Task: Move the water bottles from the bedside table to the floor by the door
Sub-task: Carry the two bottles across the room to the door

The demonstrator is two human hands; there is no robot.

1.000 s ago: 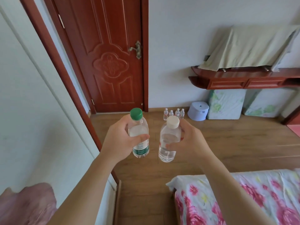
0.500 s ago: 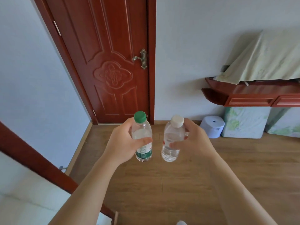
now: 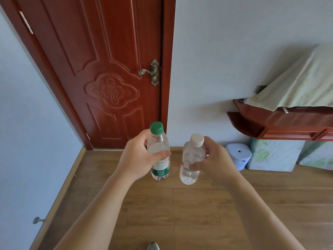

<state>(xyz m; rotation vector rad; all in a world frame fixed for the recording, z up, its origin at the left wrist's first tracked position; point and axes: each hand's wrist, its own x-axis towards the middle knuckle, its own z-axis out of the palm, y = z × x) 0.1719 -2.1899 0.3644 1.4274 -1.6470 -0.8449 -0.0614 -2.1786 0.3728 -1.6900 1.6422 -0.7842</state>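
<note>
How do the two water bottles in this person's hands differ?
The green-capped bottle has a green label band; the white-capped bottle shows little label. The left hand grips the green-capped bottle, held higher; the right hand grips the white-capped bottle. Both are clear plastic, capped, roughly upright.

Green-capped bottle [image 3: 160, 167] and white-capped bottle [image 3: 189, 175] of clear glossy plastic; satin wood door [image 3: 108, 69]; possibly brass handle [image 3: 152, 72].

Single head-worn view (wide-angle), looking forward and down, close above hands [image 3: 137, 157] [image 3: 216, 161], facing door [image 3: 108, 69], floor [image 3: 198, 204] beneath
</note>
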